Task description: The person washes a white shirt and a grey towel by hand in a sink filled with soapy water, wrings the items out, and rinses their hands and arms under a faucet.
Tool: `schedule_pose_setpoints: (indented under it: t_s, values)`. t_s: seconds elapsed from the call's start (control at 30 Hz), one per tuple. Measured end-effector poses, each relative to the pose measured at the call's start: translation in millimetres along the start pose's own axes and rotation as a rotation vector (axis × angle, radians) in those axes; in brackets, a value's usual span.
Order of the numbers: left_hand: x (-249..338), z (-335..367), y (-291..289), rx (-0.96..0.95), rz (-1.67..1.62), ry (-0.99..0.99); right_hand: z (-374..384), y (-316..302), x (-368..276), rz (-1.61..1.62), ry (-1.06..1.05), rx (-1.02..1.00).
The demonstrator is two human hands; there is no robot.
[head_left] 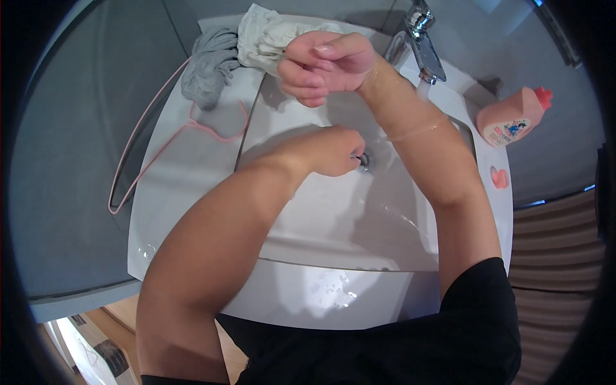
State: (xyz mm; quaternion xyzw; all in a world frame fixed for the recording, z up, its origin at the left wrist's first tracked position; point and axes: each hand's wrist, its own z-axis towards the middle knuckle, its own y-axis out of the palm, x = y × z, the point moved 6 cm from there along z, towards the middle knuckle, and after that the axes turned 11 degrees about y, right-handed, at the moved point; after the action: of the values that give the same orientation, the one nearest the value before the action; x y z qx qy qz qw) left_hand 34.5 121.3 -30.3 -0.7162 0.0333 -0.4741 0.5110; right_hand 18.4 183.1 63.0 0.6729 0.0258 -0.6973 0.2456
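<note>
My left hand [339, 151] is low in the white washbasin [321, 224], right beside the metal drain [365, 160]. Its fingers are curled closed, and whatever lies between their tips is hidden. Higher up, over the back of the basin, my right hand [330, 67] hangs palm up with its fingers loosely bent and nothing in them. From the chrome tap [428, 61] a stream of water [423, 88] falls onto my right forearm, and the wet skin shines near the wrist.
Grey cloth [212, 64] and white cloth [263, 35] lie bunched at the back left of the rim. A pink hanger [215, 135] overhangs the left edge. To the right stand a pink bottle [510, 119] with a red cap and a small pink piece [499, 178].
</note>
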Motion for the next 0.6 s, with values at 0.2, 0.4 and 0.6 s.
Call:
schedule_pose_setpoints:
  t_s: [0.2,0.4,0.6]
  values:
    - [-2,1,5,0.003,0.004,0.005,0,1,-2,-0.045,0.023,-0.001]
    - [-5,3,4,-0.022,0.012,-0.005,10,-3,-4,-0.062,0.105,-0.106]
    - [-2,2,3,-0.030,0.012,-0.007,5,-6,-7,-0.075,0.116,-0.113]
